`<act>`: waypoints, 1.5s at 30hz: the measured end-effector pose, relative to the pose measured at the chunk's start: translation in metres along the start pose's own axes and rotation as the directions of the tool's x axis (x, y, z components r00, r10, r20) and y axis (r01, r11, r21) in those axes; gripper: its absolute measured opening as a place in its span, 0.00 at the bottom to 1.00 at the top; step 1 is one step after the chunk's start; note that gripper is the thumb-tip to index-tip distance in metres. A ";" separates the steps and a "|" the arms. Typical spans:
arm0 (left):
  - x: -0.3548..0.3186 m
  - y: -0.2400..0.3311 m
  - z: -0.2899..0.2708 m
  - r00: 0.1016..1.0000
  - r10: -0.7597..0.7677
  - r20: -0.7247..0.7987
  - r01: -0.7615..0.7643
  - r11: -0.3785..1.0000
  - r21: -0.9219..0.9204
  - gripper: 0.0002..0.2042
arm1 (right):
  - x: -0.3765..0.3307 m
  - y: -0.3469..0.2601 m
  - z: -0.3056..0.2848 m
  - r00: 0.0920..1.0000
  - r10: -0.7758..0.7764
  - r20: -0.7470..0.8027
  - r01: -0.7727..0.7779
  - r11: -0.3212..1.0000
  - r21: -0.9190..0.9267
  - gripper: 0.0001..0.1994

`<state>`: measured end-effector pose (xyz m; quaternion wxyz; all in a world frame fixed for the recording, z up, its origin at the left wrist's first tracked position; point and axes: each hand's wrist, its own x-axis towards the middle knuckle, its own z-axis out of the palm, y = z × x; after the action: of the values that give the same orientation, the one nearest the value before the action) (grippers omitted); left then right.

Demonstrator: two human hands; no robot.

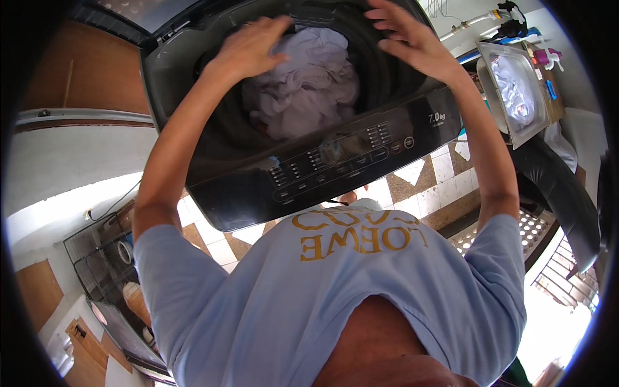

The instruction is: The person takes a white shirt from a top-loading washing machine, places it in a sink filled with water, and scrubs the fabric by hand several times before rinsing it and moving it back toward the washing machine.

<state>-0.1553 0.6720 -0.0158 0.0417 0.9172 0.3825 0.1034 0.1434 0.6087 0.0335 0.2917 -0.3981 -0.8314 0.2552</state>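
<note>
In front of me stands a black top-loading washing machine [213, 174] with its lid raised. A heap of crumpled white laundry [309, 90] lies in its drum. Over the left side of the opening is my left hand [251, 48], its fingers stretched out and a little blurred, close to the edge of the pile. My right hand [412, 42] hovers above the right part of the drum rim, fingers spread and nothing in them, apart from the laundry. The control panel [342, 158] runs along the machine's near edge.
To the right, a metal sink [540, 106] holds more white cloth [512, 90]. A purple spray bottle [548, 58] and a blue brush-like item [550, 89] sit beside it. A black wire rack [97, 258] stands at lower left. The floor [425, 180] is patterned tile.
</note>
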 end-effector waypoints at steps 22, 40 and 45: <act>-0.001 -0.092 0.196 0.711 -0.597 0.372 0.453 0.793 0.407 0.24 | -0.623 0.096 0.106 -0.357 0.934 0.021 -0.757 -0.302 0.579 0.12; 0.087 -0.010 0.232 0.923 -0.051 0.382 0.125 0.977 -0.170 0.32 | -0.513 0.052 0.164 -0.170 0.968 0.184 -0.749 -0.248 0.614 0.13; 0.093 -0.024 0.215 0.959 -0.267 0.095 0.272 0.776 -0.569 0.18 | -0.546 0.046 0.195 -0.207 0.938 0.277 -0.767 -0.331 0.549 0.14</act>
<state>-0.0599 0.7553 -0.2149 0.3331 0.7974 0.4602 0.2033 0.3130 0.1536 -0.2868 0.2064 -0.8099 -0.0443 0.5473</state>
